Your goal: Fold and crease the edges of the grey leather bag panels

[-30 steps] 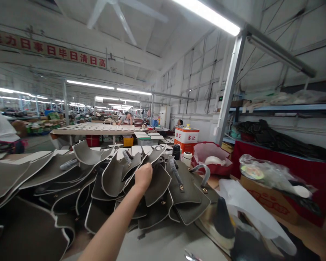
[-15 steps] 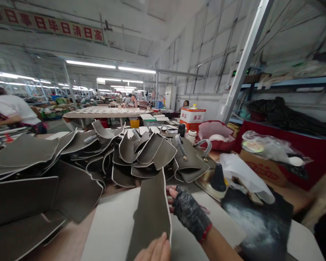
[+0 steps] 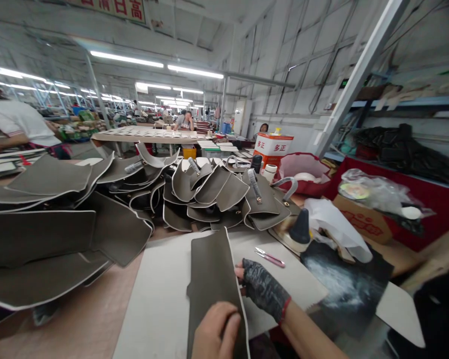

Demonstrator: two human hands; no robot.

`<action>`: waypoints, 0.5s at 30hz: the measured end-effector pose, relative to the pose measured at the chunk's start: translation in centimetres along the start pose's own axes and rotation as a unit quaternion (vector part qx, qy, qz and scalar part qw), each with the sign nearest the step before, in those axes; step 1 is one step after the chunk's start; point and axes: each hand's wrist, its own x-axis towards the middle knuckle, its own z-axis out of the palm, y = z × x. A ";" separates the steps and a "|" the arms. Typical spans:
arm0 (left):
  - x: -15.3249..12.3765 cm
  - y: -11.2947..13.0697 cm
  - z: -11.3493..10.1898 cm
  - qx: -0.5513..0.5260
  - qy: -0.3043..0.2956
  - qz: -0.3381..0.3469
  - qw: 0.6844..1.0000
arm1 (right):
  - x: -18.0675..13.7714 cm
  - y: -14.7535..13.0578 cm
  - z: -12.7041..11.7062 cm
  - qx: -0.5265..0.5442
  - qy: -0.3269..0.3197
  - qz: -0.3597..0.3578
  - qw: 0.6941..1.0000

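I hold a grey-brown leather panel (image 3: pixel 211 279) with a white edge upright over a pale board (image 3: pixel 160 294). My left hand (image 3: pixel 215 331), bare, grips the panel's near end at the bottom of the view. My right hand (image 3: pixel 260 289), in a dark fingerless glove, holds the panel's right edge with curled fingers. Beyond the board rises a heap of the same cut leather pieces (image 3: pixel 213 194), some with handles and buckles.
Pink-handled snips (image 3: pixel 269 258) lie on the board right of my hands. A black cone on a round base (image 3: pixel 299 227), white plastic sheet (image 3: pixel 336 229), cardboard box (image 3: pixel 362 219) and red bin (image 3: pixel 303 172) stand right. Large leather panels (image 3: pixel 41 239) are stacked left. A person in white (image 3: pixel 15 124) works far left.
My left arm reached into the pile a second ago; it has since drawn one panel back to the board. My gloved right hand came in and took its edge. The view tilted down.
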 end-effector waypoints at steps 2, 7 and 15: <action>2.0 -0.2 -0.3 -0.151 -0.021 -0.249 0.956 | 0.0 0.1 0.1 0.007 -0.022 0.010 1.000; 5.7 -1.9 0.3 -0.241 -0.039 -0.443 0.863 | 0.1 -0.3 0.3 0.003 -0.047 0.027 0.999; 7.0 -3.2 0.9 -0.218 -0.084 -0.479 0.846 | 0.5 -1.9 0.1 -0.044 -0.096 0.047 0.993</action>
